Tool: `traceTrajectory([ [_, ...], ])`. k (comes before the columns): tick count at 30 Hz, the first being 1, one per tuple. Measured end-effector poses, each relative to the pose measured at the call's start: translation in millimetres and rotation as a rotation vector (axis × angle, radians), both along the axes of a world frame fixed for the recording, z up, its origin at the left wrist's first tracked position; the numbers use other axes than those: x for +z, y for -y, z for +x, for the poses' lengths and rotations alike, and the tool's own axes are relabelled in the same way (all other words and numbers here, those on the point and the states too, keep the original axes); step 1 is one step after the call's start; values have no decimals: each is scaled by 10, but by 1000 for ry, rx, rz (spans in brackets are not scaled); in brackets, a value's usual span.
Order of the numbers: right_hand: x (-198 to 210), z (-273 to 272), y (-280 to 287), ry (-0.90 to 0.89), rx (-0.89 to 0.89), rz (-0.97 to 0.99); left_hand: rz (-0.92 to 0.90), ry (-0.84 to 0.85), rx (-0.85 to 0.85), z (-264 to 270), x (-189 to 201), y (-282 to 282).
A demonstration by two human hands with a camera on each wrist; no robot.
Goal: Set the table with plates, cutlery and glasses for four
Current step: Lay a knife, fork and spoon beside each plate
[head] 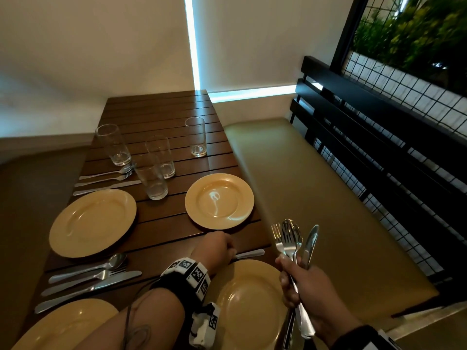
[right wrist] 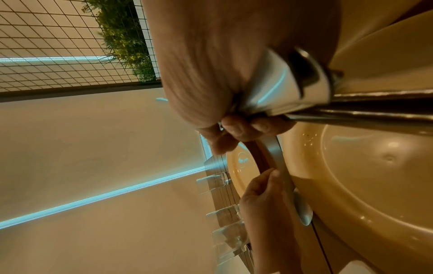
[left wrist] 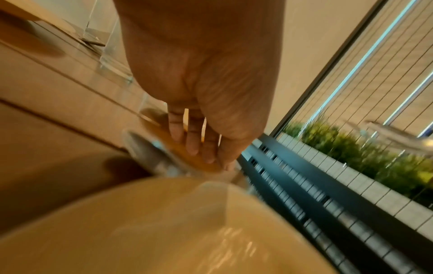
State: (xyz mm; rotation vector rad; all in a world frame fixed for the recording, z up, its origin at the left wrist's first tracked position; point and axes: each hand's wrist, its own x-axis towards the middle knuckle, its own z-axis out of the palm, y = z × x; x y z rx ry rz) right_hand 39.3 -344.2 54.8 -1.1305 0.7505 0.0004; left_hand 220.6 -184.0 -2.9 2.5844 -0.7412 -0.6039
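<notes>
Three pieces of cutlery [head: 295,245] stand clenched in my right hand [head: 303,286]; my left hand's [head: 214,248] fingers pinch a spoon [right wrist: 294,192] lying on the surface [head: 156,122].

Dim booth corner, cream walls, slatted table.
Dark brown slatted wooden table [head: 161,114] ran toward 12 o'clock, meeting a cream wall [head: 88,51]. A bright blue-white light strip [head: 193,46] ran vertically at 12, turning along the wall base toward 2. Olive cushioned bench seat [head: 303,188] sat at 3, black slatted backrest [head: 379,137] behind it. Wire-grid screen [head: 404,79] and green foliage [head: 417,34] at 1–2.
</notes>
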Motion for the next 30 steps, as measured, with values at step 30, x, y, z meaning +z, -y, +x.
traceTrajectory([
  [30, 1374, 1095, -995, 513, 383, -209, -1422, -1363, 823, -731, 1171, -609],
])
